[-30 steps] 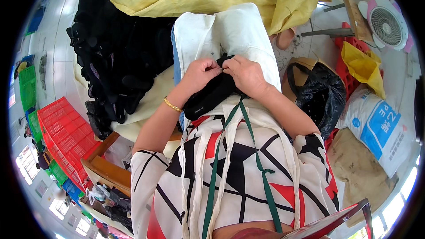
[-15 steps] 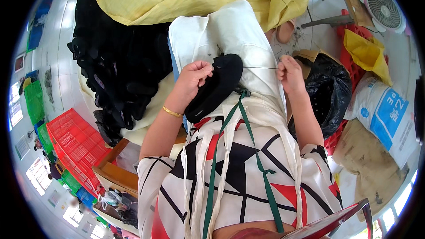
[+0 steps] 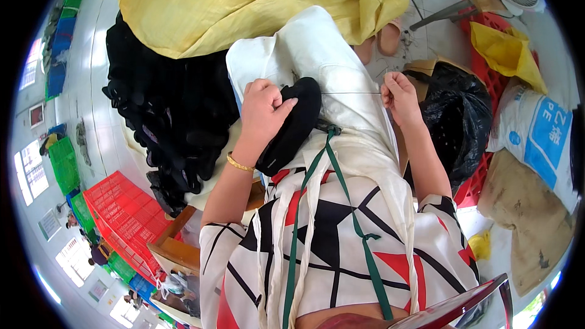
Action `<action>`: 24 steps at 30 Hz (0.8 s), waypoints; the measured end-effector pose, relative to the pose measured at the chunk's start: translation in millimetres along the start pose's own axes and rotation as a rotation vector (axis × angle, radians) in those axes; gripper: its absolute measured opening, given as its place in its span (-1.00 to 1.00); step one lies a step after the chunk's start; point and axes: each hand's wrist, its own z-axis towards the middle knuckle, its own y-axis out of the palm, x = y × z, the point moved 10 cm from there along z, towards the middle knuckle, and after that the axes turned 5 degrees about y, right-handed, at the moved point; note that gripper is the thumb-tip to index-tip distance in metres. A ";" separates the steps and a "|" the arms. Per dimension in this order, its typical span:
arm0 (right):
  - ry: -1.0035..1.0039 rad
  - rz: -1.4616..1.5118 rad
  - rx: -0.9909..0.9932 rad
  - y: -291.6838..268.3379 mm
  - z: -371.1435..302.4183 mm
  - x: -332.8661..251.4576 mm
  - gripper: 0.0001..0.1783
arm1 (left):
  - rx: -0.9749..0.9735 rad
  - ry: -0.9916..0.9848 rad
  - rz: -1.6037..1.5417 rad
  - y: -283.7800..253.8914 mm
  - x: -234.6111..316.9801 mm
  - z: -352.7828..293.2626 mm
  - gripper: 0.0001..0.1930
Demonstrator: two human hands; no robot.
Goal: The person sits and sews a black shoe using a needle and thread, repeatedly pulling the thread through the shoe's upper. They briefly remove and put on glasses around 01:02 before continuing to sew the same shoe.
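Left hand (image 3: 263, 108): clenched around the upper end of a black shoe upper (image 3: 292, 125), thumb pressed on top.
Right hand (image 3: 399, 94): fingers pinched on a thin thread (image 3: 350, 93), drawn taut and level from the black piece.
Where it sits: on the person's lap, over white trousers (image 3: 332, 67), between both hands.
Handling: likely light, soft and floppy; best gripped by the edge near the stitching so it stays steady.
Looks: matte black, elongated, curved, thick-edged.
Left of the hands: heap of similar black pieces (image 3: 167, 116).
Beyond the hands: yellow cloth (image 3: 244, 6).
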 end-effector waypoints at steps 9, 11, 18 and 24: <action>-0.255 0.171 -0.046 -0.5 -46.4 -89.9 -0.88 | -0.048 -0.350 -0.399 50.5 -55.5 -18.6 -0.71; -0.398 0.313 -0.194 7.6 -79.3 -137.9 -0.88 | -0.072 -0.393 -0.355 49.4 -57.2 -21.7 -0.67; -0.564 0.154 -0.732 104.2 -184.9 -174.9 -0.71 | -0.075 -0.170 -0.049 15.3 -6.9 4.5 -0.70; -0.323 -0.366 -1.483 174.8 -227.9 -122.8 -0.90 | -0.330 -0.247 -0.085 46.5 -4.6 -15.6 -0.62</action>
